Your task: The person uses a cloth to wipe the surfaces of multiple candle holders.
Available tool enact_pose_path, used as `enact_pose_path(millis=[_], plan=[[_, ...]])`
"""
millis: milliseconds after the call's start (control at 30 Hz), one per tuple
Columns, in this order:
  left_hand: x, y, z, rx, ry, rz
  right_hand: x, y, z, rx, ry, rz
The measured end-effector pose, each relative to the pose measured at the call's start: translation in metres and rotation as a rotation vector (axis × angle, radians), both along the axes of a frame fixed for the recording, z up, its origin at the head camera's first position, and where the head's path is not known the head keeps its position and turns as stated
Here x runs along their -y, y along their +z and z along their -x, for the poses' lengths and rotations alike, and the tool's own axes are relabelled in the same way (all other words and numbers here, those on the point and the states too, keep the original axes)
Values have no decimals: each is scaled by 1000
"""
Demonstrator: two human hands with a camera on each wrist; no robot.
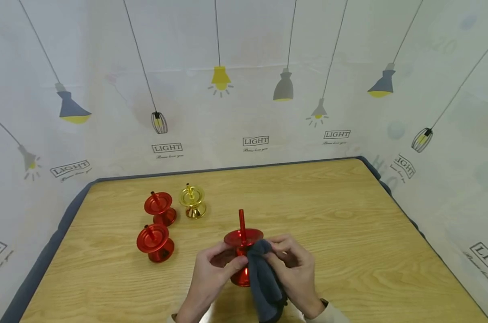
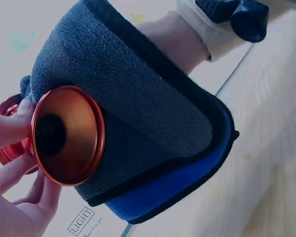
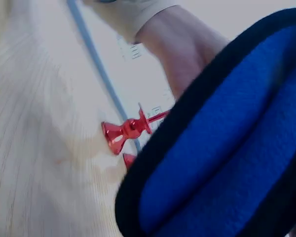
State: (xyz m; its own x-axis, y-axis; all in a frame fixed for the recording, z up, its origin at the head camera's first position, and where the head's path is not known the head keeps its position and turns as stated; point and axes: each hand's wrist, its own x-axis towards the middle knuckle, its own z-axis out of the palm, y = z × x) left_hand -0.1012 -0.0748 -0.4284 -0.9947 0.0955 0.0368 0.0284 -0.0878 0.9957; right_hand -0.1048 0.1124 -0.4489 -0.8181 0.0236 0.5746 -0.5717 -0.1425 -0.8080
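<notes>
A shiny red candle holder [image 1: 242, 235] with a wide dish and a thin upright stem is gripped at its waist by my left hand [image 1: 213, 273], thumb across the front. Its hollow round base [image 2: 81, 138] faces the camera in the left wrist view. My right hand [image 1: 296, 271] pinches a dark grey cloth [image 1: 266, 282] and presses it to the holder's right side, just under the dish. The cloth hangs down below the hand, and its blue underside [image 3: 222, 138] fills much of the right wrist view, hiding the right fingers there.
Two more red candle holders [image 1: 158, 204] [image 1: 155, 240] and a gold candle holder [image 1: 193, 202] stand upright on the wood-grain table [image 1: 349, 224], to the left. A white sheet [image 1: 203, 116] printed with lamps hangs around the table's back and sides.
</notes>
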Motion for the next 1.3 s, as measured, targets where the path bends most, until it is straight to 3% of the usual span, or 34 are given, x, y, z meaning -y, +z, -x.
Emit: enact_pose_path(millis=[200, 333, 433, 600, 767, 867, 967, 1100, 1200, 1300], plan=[[4, -2, 0, 5, -88, -84, -3, 2, 1, 207, 26, 33], [3, -3, 1, -63, -113, -70, -3, 3, 1, 211, 17, 40], [-2, -1, 1, -95, -55, -4, -2, 3, -1, 181, -2, 29], [-5, 2, 1, 3, 19, 16, 0, 3, -3, 148, 3, 23], [1, 0, 1, 62, -37, -98, -2, 5, -1, 214, 27, 38], [2, 0, 0, 60, -73, -145, -3, 7, 0, 261, 29, 61], [1, 0, -1, -2, -87, -128, -2, 7, 0, 217, 17, 58], [-5, 0, 0, -53, -68, -72, 0, 3, -1, 35, -27, 1], [-7, 0, 1, -23, -26, -40, 2, 1, -1, -75, -39, -24], [-5, -1, 2, 19, 2, -34, 2, 0, -1, -87, -18, -21]])
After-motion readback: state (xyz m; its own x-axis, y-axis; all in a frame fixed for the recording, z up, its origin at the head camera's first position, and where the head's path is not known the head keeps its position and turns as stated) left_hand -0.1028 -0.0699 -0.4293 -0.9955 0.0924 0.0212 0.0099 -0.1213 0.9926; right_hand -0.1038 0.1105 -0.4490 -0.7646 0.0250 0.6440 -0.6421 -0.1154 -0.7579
